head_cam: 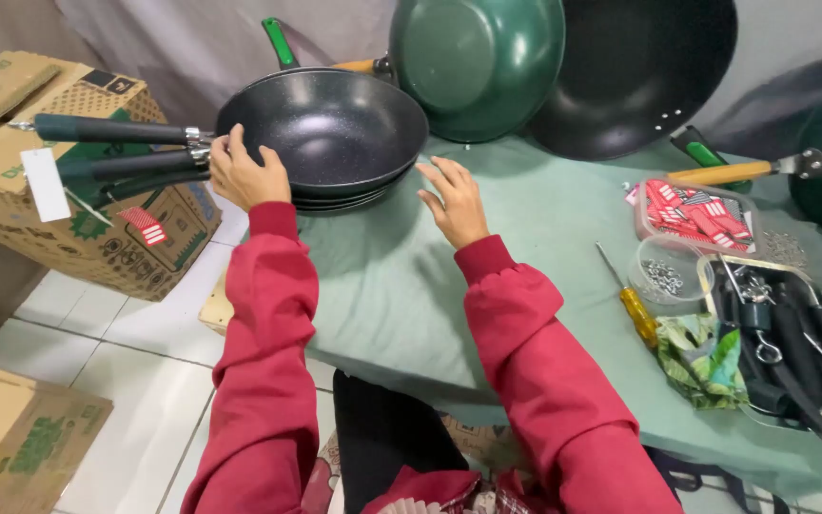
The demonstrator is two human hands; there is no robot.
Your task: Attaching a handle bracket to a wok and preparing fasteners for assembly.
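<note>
While the pans sit stacked like this, here's what bugs me:
Stack: 3 or so dark pans (335,133) nested at upper centre, overhanging the table (392,286) edge, handles (111,128) sticking out left.
Left hand (243,171): curled over the rim by the handles, gripping the stack.
Right hand (451,198): open, fingers spread, holding nothing, just right of the stack.
Risk: a 1-handed pull could tip or slide the stack off the edge.
Also: the handles could clip the cardboard box (68,171) at upper left.

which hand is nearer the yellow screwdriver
Right. The right hand rests open on the green tablecloth, up-left of the yellow screwdriver; the left hand is farther off, on the stacked pans' rim.
</note>
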